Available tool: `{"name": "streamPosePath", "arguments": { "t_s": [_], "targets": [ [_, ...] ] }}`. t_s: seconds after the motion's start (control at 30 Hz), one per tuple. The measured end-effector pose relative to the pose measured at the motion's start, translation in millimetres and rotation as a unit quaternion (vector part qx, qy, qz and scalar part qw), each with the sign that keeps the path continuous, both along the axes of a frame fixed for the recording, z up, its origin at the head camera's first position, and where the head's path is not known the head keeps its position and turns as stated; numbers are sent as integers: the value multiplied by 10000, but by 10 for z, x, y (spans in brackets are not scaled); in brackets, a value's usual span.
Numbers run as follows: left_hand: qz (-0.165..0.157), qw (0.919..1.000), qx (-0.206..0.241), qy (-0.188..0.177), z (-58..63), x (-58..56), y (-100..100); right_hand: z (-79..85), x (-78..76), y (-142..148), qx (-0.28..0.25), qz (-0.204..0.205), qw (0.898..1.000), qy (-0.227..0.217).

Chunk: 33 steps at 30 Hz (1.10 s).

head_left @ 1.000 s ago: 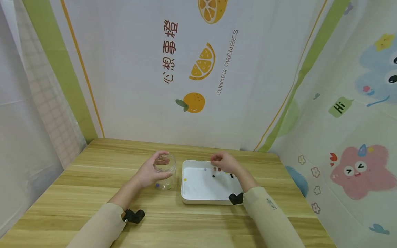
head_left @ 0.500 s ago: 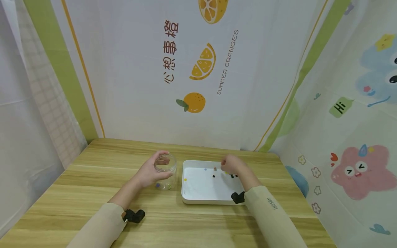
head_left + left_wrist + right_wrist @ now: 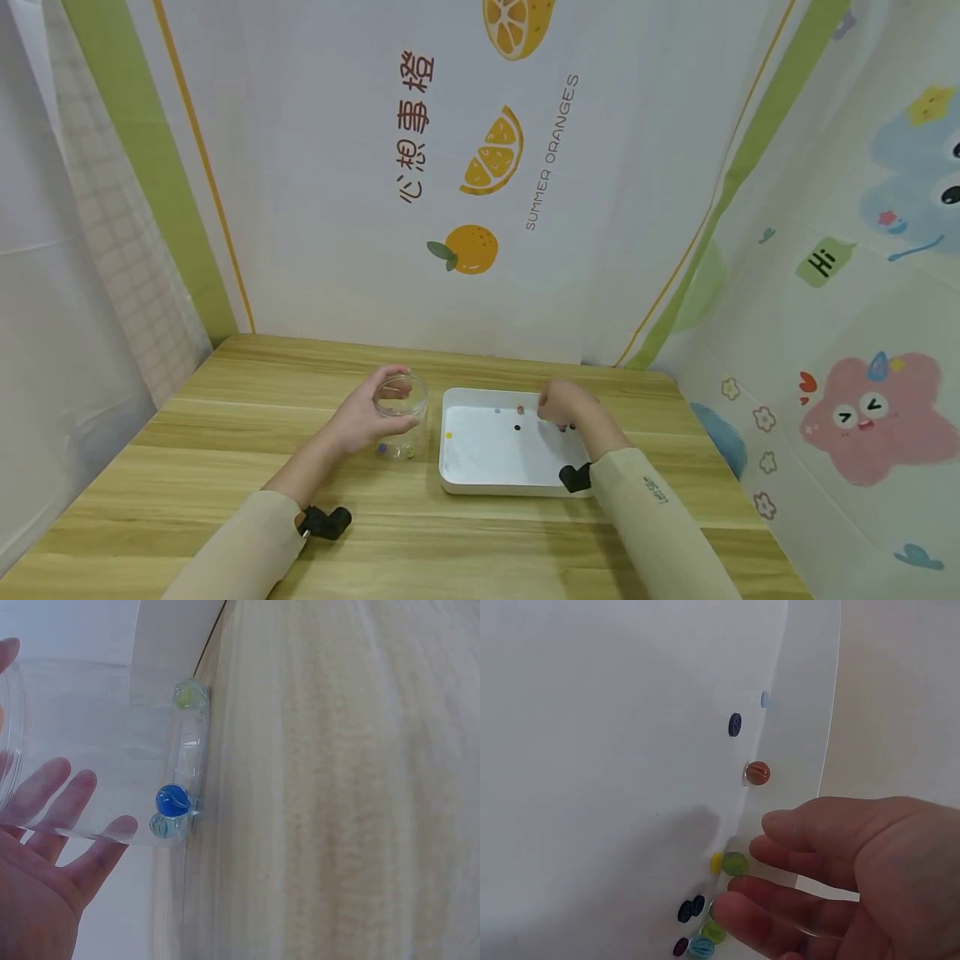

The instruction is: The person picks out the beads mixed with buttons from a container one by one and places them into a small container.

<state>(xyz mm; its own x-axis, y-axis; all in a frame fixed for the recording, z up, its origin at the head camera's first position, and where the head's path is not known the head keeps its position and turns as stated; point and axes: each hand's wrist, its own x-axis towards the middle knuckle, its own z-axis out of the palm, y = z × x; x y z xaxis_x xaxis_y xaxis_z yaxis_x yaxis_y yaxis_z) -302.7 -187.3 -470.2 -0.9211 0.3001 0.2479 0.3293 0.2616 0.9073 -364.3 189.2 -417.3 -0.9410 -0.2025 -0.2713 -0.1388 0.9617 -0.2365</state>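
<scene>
My left hand [image 3: 367,417] grips a clear jar [image 3: 408,429] by its upper part, fingers and thumb around the rim. The jar stands upright on the table. In the left wrist view a blue marble [image 3: 173,800], a pale clear marble [image 3: 162,826] and a yellow-green marble [image 3: 190,694] lie at its bottom. My right hand [image 3: 566,402] reaches into the back right of a white tray [image 3: 480,458]. Its fingers are loosely bent and apart, close to a green marble [image 3: 735,863]; whether they touch it, I cannot tell.
Inside the tray are an orange-brown marble [image 3: 757,773], a dark button [image 3: 735,724], a light blue button [image 3: 765,699], a yellow button [image 3: 716,862] and a blue striped marble [image 3: 701,947]. Another yellow button [image 3: 449,435] lies at its left. A curtain hangs behind the wooden table [image 3: 420,550].
My right hand has moved right along the tray's back edge, then slightly lower. A red piece seen near its fingers one second ago no longer shows there. My left hand and the jar stay put.
</scene>
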Motion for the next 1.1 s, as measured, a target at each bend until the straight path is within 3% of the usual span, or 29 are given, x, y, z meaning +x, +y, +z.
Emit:
{"name": "streamPosePath", "arguments": {
  "t_s": [1.1],
  "targets": [
    [24,10000,-44,-54,15,9,10,-10,-1,-11,-232,-128,9995,-181]
  ]
}}
